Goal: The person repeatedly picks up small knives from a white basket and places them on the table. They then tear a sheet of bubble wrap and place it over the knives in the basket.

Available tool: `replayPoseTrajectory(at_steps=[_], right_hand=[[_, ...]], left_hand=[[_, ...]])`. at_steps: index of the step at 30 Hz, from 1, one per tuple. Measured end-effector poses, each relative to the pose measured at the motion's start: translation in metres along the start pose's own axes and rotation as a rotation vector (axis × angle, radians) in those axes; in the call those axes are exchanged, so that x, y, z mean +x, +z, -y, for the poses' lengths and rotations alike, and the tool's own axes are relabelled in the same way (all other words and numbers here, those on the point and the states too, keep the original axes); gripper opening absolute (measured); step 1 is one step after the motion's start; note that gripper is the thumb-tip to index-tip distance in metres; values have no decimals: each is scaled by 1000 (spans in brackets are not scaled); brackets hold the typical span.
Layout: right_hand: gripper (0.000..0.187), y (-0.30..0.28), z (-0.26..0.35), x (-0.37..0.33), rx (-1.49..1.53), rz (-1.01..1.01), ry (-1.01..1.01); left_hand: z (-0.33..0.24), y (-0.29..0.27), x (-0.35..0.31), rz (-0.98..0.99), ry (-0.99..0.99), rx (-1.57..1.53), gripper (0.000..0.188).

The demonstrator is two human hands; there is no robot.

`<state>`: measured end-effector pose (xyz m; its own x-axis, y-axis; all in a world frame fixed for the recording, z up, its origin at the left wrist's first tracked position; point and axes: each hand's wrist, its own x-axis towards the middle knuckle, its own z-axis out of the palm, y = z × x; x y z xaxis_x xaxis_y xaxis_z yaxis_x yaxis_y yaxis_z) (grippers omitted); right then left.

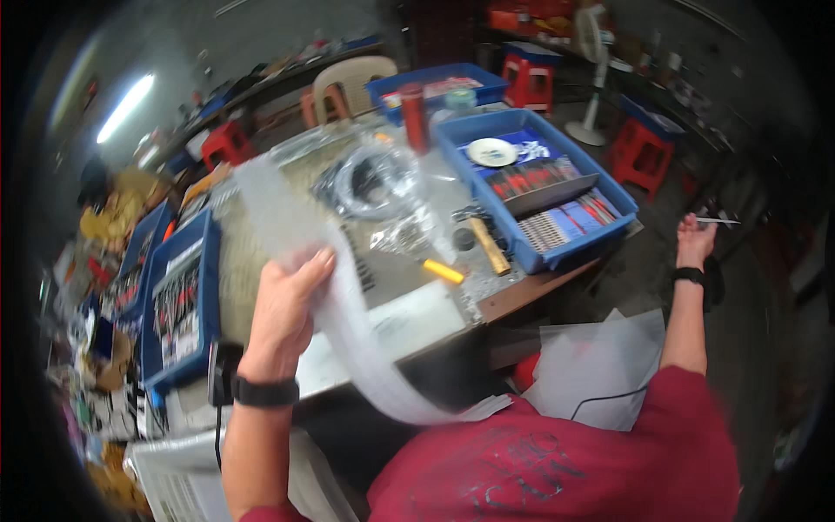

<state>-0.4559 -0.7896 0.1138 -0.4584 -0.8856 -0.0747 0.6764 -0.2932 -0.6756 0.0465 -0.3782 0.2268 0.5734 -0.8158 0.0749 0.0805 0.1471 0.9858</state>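
My left hand [291, 296] is closed, thumb on top, round a long stack of translucent white plastic strips [348, 331]. One end of the stack reaches over the table; the other curves down to my shirt front. Far out to the right, away from the table, my right hand [693, 239] grips a thin silvery tool [720, 221], whose exact kind is too small to make out. Translucent plastic sheets [600, 370] lie against my lap between the arms.
On the worktable [417, 326] are a clear plastic-wrapped coil [370, 183], a yellow cylinder [444, 271], a wooden-handled tool [490, 246] and a red tube [414, 117]. Blue crates [578, 254] with packaged tools stand right and left. Red stools [642, 165] and a white fan [591, 87] are beyond.
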Motion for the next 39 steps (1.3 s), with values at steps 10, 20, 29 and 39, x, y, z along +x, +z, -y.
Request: replayPoseTrajectory(at_steps=[10, 20, 29, 39], right_hand=[[59, 126, -48, -171, 255, 424, 100], [36, 115, -63, -370, -407, 1740, 127], [40, 93, -136, -420, -658, 1590, -168], [22, 97, -137, -457, -545, 1955, 777]], left_hand=[[-6, -7, -5, -53, 17, -59, 18], [-26, -18, -7, -218, 235, -93, 18], [-58, -47, -25, -299, 382, -114, 26], [-108, -93, -65, -353, 502, 168, 26]])
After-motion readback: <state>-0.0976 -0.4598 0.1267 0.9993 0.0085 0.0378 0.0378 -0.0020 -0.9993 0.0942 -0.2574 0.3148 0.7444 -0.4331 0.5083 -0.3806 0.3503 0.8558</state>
